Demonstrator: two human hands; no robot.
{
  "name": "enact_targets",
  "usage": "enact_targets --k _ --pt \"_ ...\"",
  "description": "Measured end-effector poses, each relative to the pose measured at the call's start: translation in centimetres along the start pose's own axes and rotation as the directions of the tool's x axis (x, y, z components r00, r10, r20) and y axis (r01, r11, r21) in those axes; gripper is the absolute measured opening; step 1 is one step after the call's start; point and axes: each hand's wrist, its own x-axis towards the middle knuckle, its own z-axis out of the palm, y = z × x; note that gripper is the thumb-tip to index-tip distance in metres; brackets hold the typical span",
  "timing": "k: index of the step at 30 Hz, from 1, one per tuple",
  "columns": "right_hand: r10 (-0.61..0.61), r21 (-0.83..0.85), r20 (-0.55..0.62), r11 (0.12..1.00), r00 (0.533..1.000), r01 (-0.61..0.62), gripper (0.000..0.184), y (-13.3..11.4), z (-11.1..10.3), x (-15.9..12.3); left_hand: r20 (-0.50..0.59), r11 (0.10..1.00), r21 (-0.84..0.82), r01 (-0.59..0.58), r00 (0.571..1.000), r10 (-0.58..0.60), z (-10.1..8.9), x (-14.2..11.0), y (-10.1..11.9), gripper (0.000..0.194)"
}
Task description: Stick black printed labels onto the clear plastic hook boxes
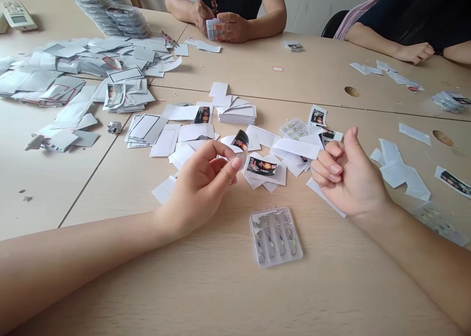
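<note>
The left hand (196, 191) is closed in a pinch, gripping a clear plastic sleeve (241, 147) with a black printed label between thumb and fingers, just above a printed card (261, 167) on loose white paper cards (265, 137). The right hand (349, 176) is half curled, and its fingers hide whether it holds anything. Between the hands, a clear plastic case of hook rigs (275, 237) lies on the pale wood table (221, 297), with open room on all sides toward the near edge. Across the table, a co-worker's hands (221, 27) grip a small clear pack (213, 29).
</note>
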Motion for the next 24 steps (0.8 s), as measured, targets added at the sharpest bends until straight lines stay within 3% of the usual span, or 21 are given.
enact_targets --k 3,5,8,12,16,20,24 --pt "0.017 -0.017 0.073 1.000 0.997 -0.015 0.053 -0.2 0.0 -0.5 0.090 0.933 0.220 -0.287 0.958 0.273 -0.2 -0.6 0.1 0.010" --pt "0.054 -0.125 0.193 0.992 0.980 -0.030 0.050 -0.3 0.3 -1.5 0.224 0.800 0.355 -0.484 0.875 0.429 -0.4 -1.1 0.1 0.013" --pt "0.181 -0.351 0.360 0.935 0.915 -0.046 0.049 -0.6 0.9 -3.0 0.431 0.629 0.429 -0.648 0.759 0.488 -0.8 -2.0 0.1 0.024" --pt "0.281 -0.576 0.356 0.817 0.891 -0.028 0.048 -1.1 1.3 -4.2 0.575 0.592 0.371 -0.716 0.678 0.459 -1.3 -2.3 0.2 0.028" --pt "0.267 -0.703 0.383 0.705 0.884 0.091 0.039 -0.8 1.2 -4.5 0.593 0.600 0.355 -0.717 0.669 0.448 -1.3 -2.2 0.2 0.027" --pt "0.141 -0.670 0.447 0.707 0.883 0.226 0.030 -0.3 0.9 -4.4 0.594 0.548 0.363 -0.754 0.640 0.487 -1.3 -2.2 -0.2 0.027" --pt "0.131 -0.698 0.448 0.670 0.884 0.254 0.031 -0.4 0.7 -3.9 0.603 0.528 0.375 -0.762 0.633 0.486 -1.2 -2.2 -0.6 0.026"
